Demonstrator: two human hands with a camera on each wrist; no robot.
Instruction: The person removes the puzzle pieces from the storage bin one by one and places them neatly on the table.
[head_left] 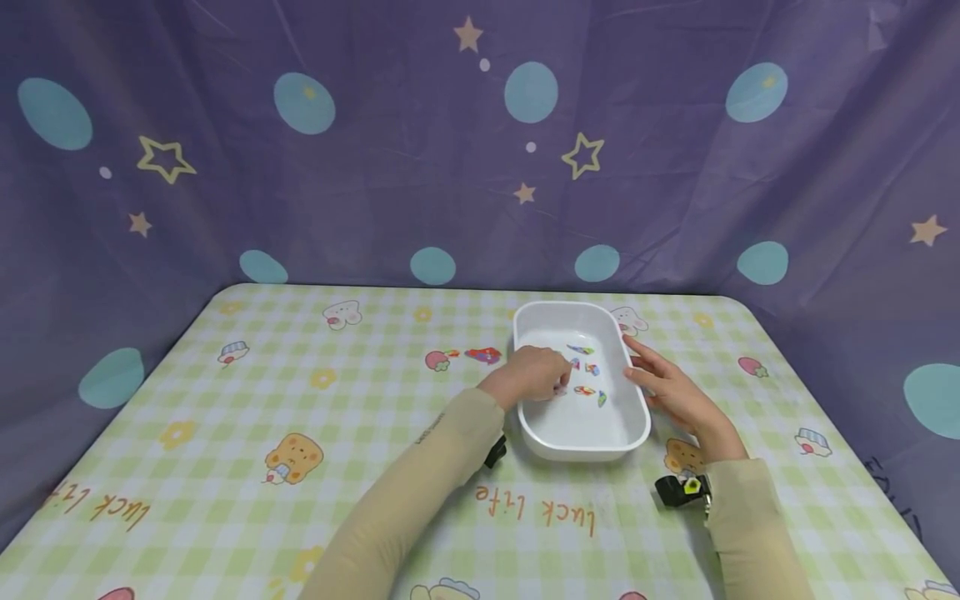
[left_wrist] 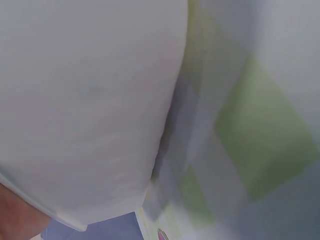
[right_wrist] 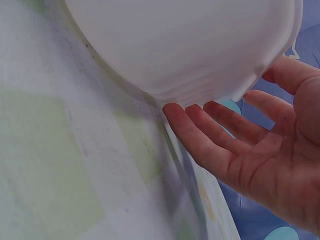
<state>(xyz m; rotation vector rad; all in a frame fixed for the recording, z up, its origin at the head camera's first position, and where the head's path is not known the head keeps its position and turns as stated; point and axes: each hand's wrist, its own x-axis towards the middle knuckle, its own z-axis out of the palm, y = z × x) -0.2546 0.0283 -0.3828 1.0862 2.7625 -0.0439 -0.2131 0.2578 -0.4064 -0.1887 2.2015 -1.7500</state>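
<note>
A white rectangular tray (head_left: 585,429) stands on the table, and several small, brightly coloured flat pieces (head_left: 585,390) lie on its floor. My left hand (head_left: 534,372) reaches over the tray's left rim, its fingers bent down among the pieces. Whether those fingertips pinch anything is hidden. With loosely extended fingers, my right hand (right_wrist: 265,145) touches the outside of the tray's right wall, the thumb side up by the rim. Tray wall fills much of the left wrist view, with only a bit of the left hand (left_wrist: 17,217) at the corner.
Left of the tray, a red-and-blue flat piece (head_left: 483,356) lies on the checked tablecloth (head_left: 360,417), beside a smaller orange one (head_left: 452,354). Printed cartoon figures and lettering cover the cloth. A purple curtain (head_left: 420,167) hangs behind the table's far edge.
</note>
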